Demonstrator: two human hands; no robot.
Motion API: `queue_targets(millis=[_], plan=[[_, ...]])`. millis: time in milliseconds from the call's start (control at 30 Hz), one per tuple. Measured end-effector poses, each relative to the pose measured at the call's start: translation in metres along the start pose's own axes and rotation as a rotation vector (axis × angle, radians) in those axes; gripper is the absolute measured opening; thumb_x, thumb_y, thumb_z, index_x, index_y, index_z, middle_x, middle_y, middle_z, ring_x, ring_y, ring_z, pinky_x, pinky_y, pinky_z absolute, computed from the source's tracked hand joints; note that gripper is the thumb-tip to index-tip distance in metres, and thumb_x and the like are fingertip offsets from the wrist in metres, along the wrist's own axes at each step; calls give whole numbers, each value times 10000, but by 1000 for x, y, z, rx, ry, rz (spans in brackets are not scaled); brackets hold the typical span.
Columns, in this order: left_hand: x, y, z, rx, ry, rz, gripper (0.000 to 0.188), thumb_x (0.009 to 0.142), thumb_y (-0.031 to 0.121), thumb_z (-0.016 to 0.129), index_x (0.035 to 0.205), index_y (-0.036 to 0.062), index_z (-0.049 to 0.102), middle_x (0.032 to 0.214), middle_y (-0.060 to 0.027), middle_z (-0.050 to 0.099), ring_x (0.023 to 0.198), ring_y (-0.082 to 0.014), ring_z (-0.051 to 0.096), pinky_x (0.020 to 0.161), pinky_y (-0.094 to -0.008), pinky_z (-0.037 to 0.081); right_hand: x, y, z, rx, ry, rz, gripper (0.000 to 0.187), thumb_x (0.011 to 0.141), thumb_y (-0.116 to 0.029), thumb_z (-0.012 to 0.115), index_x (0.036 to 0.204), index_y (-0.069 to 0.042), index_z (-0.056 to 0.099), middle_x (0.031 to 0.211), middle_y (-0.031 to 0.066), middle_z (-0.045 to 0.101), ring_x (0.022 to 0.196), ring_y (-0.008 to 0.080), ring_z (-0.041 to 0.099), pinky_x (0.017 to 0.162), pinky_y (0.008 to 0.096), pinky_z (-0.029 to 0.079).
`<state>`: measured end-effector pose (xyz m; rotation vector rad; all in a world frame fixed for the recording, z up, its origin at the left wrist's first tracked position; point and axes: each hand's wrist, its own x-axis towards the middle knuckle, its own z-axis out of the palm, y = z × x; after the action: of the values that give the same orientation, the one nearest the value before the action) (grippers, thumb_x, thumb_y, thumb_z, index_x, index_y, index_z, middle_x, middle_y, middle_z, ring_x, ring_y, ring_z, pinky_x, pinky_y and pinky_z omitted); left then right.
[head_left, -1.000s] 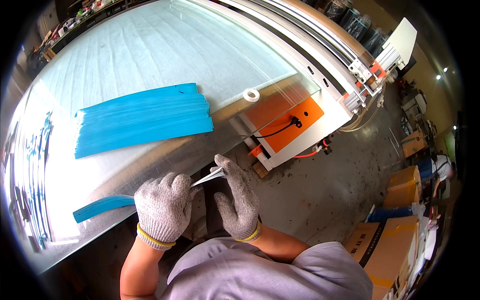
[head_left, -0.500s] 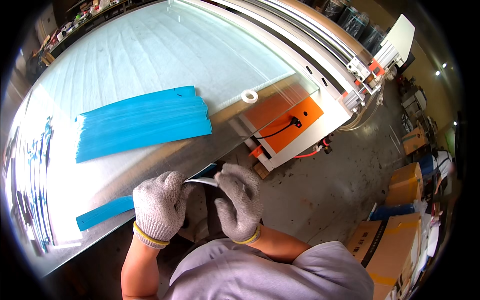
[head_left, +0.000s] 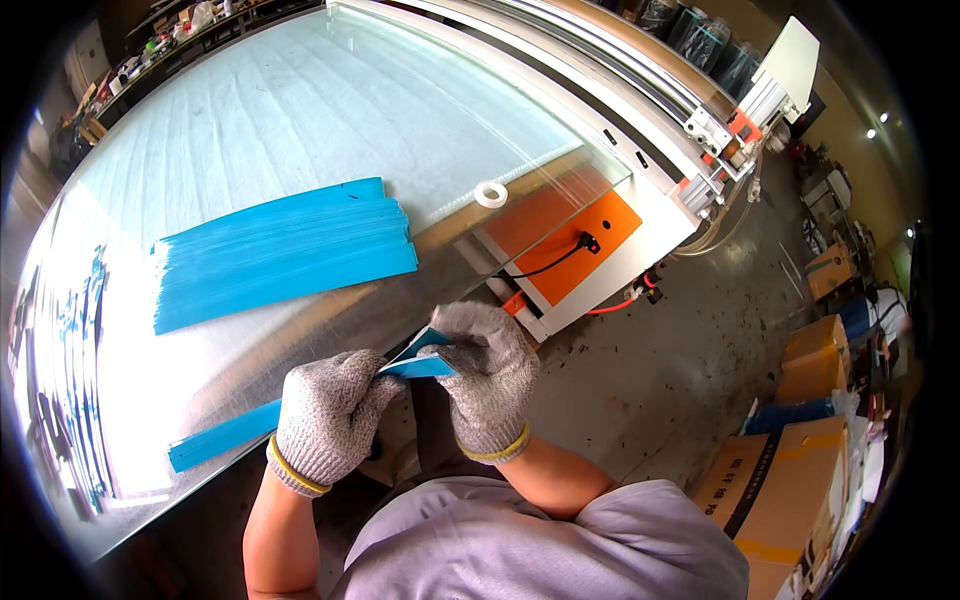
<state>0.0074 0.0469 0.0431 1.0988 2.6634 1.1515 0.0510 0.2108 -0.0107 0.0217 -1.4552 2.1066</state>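
Left: blue strips (head_left: 225, 437), left end over the table's (head_left: 250, 350) near edge, run into the left fist; right end pokes out between the hands, forked into two flaps. Blue stack (head_left: 285, 258) lies flat on the table behind. Left hand (head_left: 328, 412): gloved, fingers clamped on the strips. Right hand (head_left: 490, 372): gloved, fingers curled, pinching the forked end. White ring (head_left: 490, 203) beyond. Far right, carton (head_left: 800, 475): dark printed characters, black band.

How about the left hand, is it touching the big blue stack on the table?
Apart: the head view shows the tabletop between the gloved left hand and the nearest edge of the big blue stack.
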Motion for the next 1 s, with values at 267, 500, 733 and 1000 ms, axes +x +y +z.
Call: queue_targets(millis=[267,500,733,1000], plan=[[3,5,2,20,25,28,145,870,146,707,925,14,681,818,-201,659,767,-420,653,670,-466,523,-4,-1,0,-29,81,-129,232,833,124,733,1053,62,690,1042,135,707,922,183,705,827,284,591],[4,2,-2,251,54,-7,103,856,99,692,825,20,634,740,-206,621,741,-434,634,643,-476,496,18,-5,-16,-12,-134,-80,267,994,-47,637,1250,29,645,1166,129,706,1046,183,690,942,320,561],[2,-11,9,579,43,-35,151,863,210,695,962,97,678,910,-105,654,857,-335,647,756,-458,500,43,10,-26,-819,-498,-619,250,761,-38,767,1006,-60,726,938,84,683,905,297,646,844,425,497],[5,-39,42,615,295,59,344,780,90,629,1115,110,707,987,-81,612,942,-290,595,824,-438,464,36,26,-11,-778,-392,-353,453,810,107,648,1248,-8,654,1294,157,637,1229,331,608,1060,444,468]])
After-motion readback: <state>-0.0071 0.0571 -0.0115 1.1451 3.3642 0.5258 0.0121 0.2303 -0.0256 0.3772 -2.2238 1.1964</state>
